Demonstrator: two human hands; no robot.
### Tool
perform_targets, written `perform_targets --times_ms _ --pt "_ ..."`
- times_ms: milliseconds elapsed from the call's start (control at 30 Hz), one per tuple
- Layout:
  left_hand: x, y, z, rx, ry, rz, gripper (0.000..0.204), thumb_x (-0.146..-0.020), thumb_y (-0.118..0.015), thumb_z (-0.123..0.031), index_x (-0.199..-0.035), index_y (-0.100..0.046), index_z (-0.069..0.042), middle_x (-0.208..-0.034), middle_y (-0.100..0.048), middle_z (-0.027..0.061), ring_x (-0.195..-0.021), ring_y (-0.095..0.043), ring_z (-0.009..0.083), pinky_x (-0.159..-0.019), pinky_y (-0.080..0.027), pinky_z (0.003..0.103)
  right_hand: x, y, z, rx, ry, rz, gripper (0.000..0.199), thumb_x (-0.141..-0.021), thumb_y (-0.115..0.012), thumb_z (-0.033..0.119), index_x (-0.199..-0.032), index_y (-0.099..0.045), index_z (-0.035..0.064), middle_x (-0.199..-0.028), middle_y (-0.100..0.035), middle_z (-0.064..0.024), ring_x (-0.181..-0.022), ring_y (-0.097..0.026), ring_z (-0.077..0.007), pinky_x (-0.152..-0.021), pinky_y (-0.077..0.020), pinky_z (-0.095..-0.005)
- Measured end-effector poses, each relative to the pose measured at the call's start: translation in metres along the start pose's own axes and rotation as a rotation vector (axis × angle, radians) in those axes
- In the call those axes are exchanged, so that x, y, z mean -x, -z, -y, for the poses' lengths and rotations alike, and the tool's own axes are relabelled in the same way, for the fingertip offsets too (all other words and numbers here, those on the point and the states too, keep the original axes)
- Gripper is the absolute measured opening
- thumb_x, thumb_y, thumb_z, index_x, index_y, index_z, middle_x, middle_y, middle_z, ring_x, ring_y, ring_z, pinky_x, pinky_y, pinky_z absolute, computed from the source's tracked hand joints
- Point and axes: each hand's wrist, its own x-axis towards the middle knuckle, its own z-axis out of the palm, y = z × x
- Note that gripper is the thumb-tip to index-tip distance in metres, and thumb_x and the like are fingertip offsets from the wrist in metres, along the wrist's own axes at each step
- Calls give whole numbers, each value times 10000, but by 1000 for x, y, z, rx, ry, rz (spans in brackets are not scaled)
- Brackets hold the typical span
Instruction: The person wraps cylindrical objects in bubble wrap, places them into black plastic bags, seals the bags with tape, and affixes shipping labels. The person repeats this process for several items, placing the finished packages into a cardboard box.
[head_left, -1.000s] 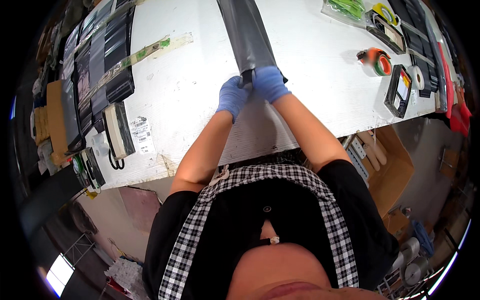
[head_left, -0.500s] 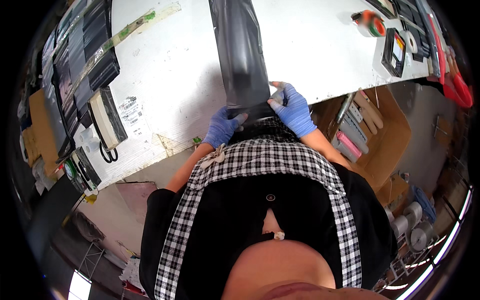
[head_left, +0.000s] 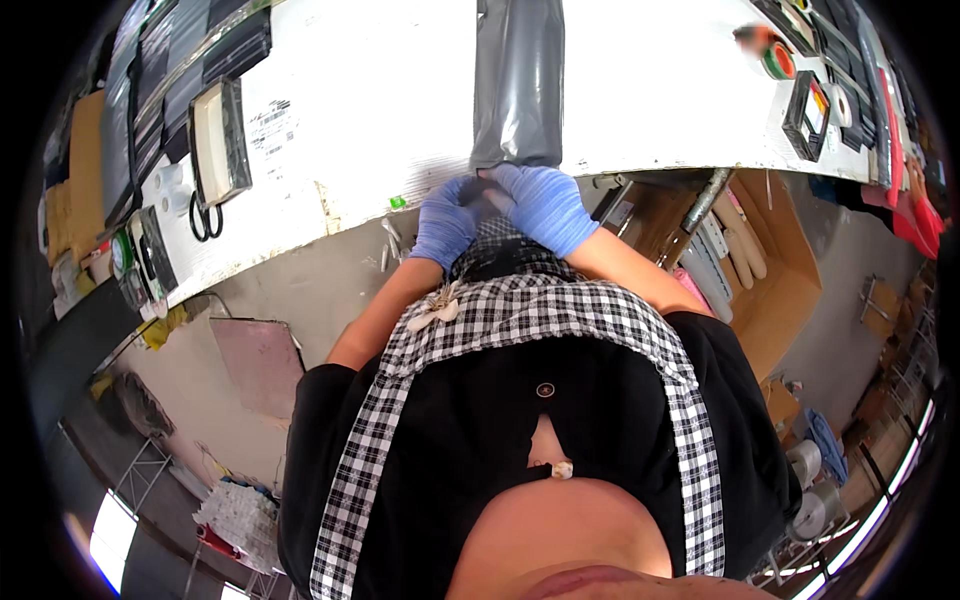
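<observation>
A long dark grey plastic-wrapped package (head_left: 520,95) lies on the white table, its near end close to the front edge. Just in front of that end, my two blue-gloved hands meet above the table edge. My left hand (head_left: 446,222) has its fingers curled in, and my right hand (head_left: 548,208) is bent toward it, its fingers beside the package's near end. The fingertips are blurred and partly hidden, so what they pinch, if anything, cannot be made out.
On the white table (head_left: 350,100) at left lie dark flat packages (head_left: 130,130), a cream-and-black box (head_left: 218,140) and black-handled scissors (head_left: 206,218). Tape rolls (head_left: 778,60) and a black frame-like box (head_left: 806,115) sit at right. Below right stands a cardboard box (head_left: 790,270) with rolls.
My hands have left the sides of the package's near end and come together in front of it. The package now lies flatter and farther from me in view.
</observation>
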Motion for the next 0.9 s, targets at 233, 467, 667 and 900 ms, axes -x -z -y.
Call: perform_targets --times_ms 233,467,667,900 --pt "-3 1 -5 247 186 77 137 -863 -665 24 -998 -687 17 -850 -714 64 -728 -650 130 -682 -537 250 37 -11 -17 -77 147 -182 197 -913 -598 328 -881 -672 148 -763 -665 -108 -707 -675 -293 -600 -527 -419" --pt "0 42 -4 -428 -214 -250 360 -832 -591 -20 -1184 -645 -71 -1007 -686 126 -904 -665 283 -779 -549 353 190 -26 -193 399 -490 856 232 -890 -664 282 -986 -618 76 -795 -651 -169 -829 -656 -363 -768 -512 -464" --pt "-70 75 -33 -724 -1228 -167 398 -773 -686 -34 -1153 -615 -130 -1057 -631 114 -959 -630 324 -777 -549 412 46 45 -110 363 273 -406 279 -764 -742 174 -1019 -629 153 -1036 -619 -75 -948 -605 -263 -822 -504 -390" --pt "-111 46 -43 -746 -1456 236 337 -722 -745 -87 -1030 -613 -125 -1046 -597 113 -869 -633 322 -699 -549 407 -11 21 -120 445 682 -343 244 -738 -664 140 -972 -625 198 -1123 -580 -48 -1016 -568 -251 -769 -495 -372"
